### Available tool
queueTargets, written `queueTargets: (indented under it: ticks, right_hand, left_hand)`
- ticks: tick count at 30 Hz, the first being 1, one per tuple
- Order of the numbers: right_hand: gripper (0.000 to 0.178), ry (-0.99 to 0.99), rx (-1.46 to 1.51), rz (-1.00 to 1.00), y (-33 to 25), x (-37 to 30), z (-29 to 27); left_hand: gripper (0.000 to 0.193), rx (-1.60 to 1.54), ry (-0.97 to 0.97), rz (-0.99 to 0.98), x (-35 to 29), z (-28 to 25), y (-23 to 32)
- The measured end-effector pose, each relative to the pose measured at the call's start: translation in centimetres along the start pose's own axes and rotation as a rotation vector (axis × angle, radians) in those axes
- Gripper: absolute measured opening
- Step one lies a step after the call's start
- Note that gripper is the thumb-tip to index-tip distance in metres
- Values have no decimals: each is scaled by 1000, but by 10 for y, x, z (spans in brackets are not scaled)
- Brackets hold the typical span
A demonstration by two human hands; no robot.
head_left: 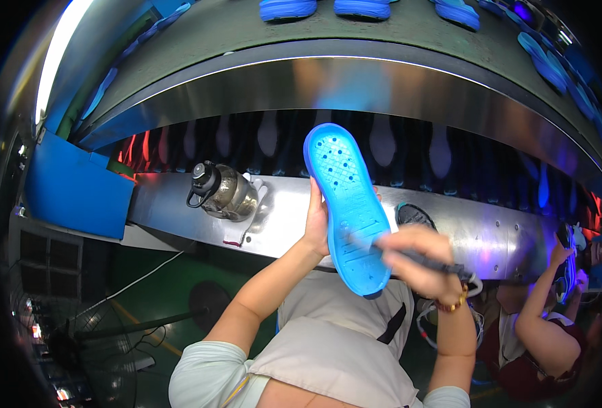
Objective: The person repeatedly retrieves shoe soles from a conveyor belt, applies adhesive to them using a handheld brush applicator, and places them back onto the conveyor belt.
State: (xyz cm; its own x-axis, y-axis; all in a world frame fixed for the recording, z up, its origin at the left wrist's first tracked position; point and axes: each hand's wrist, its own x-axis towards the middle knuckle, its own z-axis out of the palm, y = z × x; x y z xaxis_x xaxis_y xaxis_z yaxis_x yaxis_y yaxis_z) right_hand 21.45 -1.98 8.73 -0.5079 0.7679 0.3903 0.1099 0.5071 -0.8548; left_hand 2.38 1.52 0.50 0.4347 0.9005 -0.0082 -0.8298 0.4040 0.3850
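Holding up the blue shoe sole [345,200] in the middle of the frame, the left hand [318,224] wraps behind it, with fingers showing at both edges. The right hand [427,279], right of the middle, is curled around a dark tool [458,270]. The tool's blurry tip is over the sole's lower half; I can't tell if it touches. If the right hand goes too fast, the tip might slip off the edge. Only one hand holds the sole, so a hard push might twist it loose. The pale cord [476,284] by the right wrist might catch and tug. A dropped sole might hit the metal bench [287,204].
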Motion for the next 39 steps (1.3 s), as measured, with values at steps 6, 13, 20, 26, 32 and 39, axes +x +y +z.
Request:
queueTargets:
  ticks: [6,13,20,26,32,39]
  right_hand:
    - [20,-121,-46,-171,-13,3,13]
    - [23,-104,-67,-93,-3,-11,4]
    - [23,124,1,-43,11,-21,-9]
    - [25,37,435,-46,14,-21,-17]
    - [22,468,1098,157,-1,-20,19]
    - [18,380,400,25,-4,-21,14]
  left_hand:
    - [87,-104,-21,130,4,20,5]
    - [91,19,-29,222,4,40,24]
    - [98,134,-38,275,11,59,38]
    - [93,209,-152,272,20,84,50]
    - [80,251,-267,399,-9,88,-4]
    - [53,-12,-187,277,-2,65,13]
